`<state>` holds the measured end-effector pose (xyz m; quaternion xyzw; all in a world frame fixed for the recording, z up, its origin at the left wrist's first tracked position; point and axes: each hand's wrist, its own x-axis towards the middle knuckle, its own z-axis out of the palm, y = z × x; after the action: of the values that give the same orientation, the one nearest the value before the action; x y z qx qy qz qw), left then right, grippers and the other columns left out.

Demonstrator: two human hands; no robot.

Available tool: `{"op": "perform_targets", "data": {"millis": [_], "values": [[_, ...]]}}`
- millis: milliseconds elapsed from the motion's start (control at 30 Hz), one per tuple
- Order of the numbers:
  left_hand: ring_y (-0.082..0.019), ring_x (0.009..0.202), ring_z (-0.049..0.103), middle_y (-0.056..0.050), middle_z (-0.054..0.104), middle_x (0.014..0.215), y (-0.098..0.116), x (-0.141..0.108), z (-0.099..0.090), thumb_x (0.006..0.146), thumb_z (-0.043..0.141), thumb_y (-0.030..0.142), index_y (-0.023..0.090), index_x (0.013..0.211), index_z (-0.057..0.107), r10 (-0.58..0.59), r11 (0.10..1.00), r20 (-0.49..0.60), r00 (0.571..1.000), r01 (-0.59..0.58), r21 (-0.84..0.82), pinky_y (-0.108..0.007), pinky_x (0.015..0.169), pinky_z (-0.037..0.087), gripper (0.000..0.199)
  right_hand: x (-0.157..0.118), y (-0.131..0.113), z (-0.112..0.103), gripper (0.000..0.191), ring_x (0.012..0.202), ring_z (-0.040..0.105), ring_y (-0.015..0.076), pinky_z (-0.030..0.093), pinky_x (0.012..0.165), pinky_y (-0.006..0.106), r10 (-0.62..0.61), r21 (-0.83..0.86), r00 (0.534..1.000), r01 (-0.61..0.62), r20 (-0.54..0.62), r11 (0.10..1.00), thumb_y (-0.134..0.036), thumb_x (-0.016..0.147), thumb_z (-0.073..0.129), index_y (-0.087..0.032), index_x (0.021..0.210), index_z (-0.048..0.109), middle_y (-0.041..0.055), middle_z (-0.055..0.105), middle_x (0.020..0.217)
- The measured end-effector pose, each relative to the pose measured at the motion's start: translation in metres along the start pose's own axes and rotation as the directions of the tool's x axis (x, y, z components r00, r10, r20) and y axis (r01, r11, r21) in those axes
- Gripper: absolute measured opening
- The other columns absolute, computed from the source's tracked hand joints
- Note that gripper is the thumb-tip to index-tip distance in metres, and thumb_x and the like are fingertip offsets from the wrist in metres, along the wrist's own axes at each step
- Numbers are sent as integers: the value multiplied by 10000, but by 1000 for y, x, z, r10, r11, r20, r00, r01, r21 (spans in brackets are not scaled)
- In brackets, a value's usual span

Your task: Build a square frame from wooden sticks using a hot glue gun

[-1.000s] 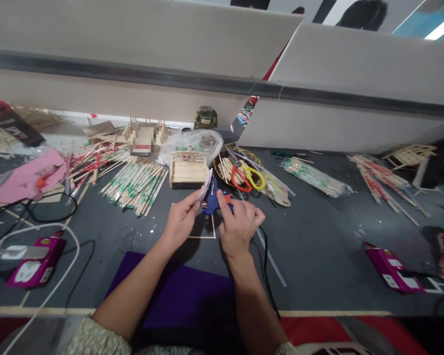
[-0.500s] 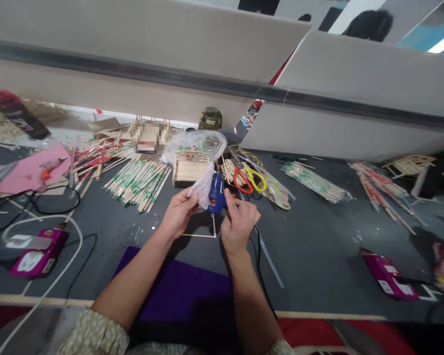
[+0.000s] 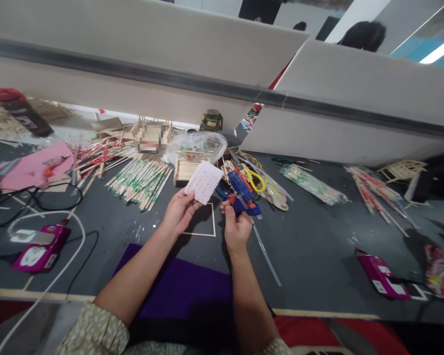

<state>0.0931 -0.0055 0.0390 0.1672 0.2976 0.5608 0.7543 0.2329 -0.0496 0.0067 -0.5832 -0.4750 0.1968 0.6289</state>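
Note:
Between the thumb and fingers of my left hand (image 3: 180, 212) is a small white patterned card-like piece (image 3: 204, 182), its face tilted toward me. My right hand (image 3: 237, 229) grips a blue glue gun (image 3: 240, 192) with orange parts, held just right of the piece and apart from it. Behind the piece stands a small box made of wooden sticks (image 3: 185, 167), partly covered by it. Below my hands a thin stick frame (image 3: 214, 222) lies on the dark table. A clear glue stick (image 3: 268, 256) rests to the right of my right hand.
Bundles of wrapped sticks (image 3: 140, 182) lie left of centre, and another pack (image 3: 314, 183) to the right. Yellow-handled scissors (image 3: 257, 180) sit behind the glue gun. Purple boxes (image 3: 40, 249) with cables are at left and right. A purple cloth (image 3: 181, 291) lies near the front edge.
The glue gun has turned and moved right, away from the white piece. My left hand has turned that piece so more of its face shows.

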Motion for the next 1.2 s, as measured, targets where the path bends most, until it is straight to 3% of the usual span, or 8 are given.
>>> {"op": "perform_targets", "data": {"millis": [100, 200, 367, 567, 733, 967, 1100, 1200], "values": [[-144, 808, 703, -65, 757, 921, -1, -5, 5, 755, 720, 88, 134, 907, 686, -11, 1000, 51, 999, 12, -7, -237, 773, 567, 163, -3, -7, -1, 396, 513, 563, 120, 470, 510, 252, 136, 89, 975, -154, 177, 984, -570, 873, 553, -184, 805, 612, 17, 646, 641], [-131, 796, 697, -54, 752, 897, -2, -10, 10, 734, 745, 96, 132, 870, 684, -26, 999, 83, 996, 28, -28, -232, 801, 554, 153, -4, -11, 0, 439, 441, 500, 85, 345, 391, 189, 266, 152, 912, -324, 312, 934, -622, 863, 546, -196, 757, 543, -25, 590, 581], [-116, 724, 681, -46, 744, 811, -2, -13, 9, 700, 778, 117, 124, 861, 704, -41, 999, 124, 991, 45, -30, -199, 739, 542, 178, -3, -14, 0, 449, 395, 438, 53, 274, 358, 167, 340, 166, 856, -429, 390, 888, -650, 858, 537, -221, 761, 445, -65, 567, 597], [-108, 684, 658, -38, 734, 773, -2, -12, 6, 700, 792, 139, 124, 859, 713, -43, 999, 107, 993, 43, -2, -196, 715, 530, 178, 0, -9, -4, 430, 427, 436, 77, 354, 424, 220, 246, -13, 895, -260, 372, 965, -627, 920, 437, -219, 788, 482, -50, 553, 609], [-117, 707, 663, -62, 746, 823, -3, -12, 5, 711, 786, 151, 117, 896, 715, -19, 1000, 98, 995, 19, 7, -211, 731, 523, 201, 4, -7, -6, 412, 542, 536, 141, 445, 583, 287, 83, -193, 945, -21, 317, 981, -595, 939, 402, -230, 768, 488, -8, 598, 616], [-138, 764, 692, -76, 756, 886, -3, -15, 7, 736, 748, 130, 125, 880, 702, -23, 1000, 103, 994, 23, -6, -250, 806, 554, 151, 10, 4, -9, 438, 631, 605, 219, 457, 619, 339, -65, -412, 963, 172, 261, 895, -570, 968, 336, -196, 905, 557, 73, 648, 705], [-156, 781, 709, -89, 759, 904, -1, -14, 7, 765, 700, 100, 120, 908, 700, -63, 998, 108, 992, 64, -4, -281, 827, 572, 144, 11, 15, -11, 484, 773, 644, 264, 478, 689, 368, -195, -511, 937, 323, 289, 797, -539, 988, 287, -164, 1006, 594, 134, 680, 826], [-149, 761, 711, -98, 761, 909, 2, -13, 7, 797, 667, 94, 115, 933, 702, -98, 995, 108, 989, 97, 14, -263, 800, 577, 142, 11, 20, -11, 479, 790, 645, 270, 482, 698, 373, -228, -554, 932, 353, 283, 754, -520, 989, 306, -147, 1022, 605, 155, 682, 856]]}}
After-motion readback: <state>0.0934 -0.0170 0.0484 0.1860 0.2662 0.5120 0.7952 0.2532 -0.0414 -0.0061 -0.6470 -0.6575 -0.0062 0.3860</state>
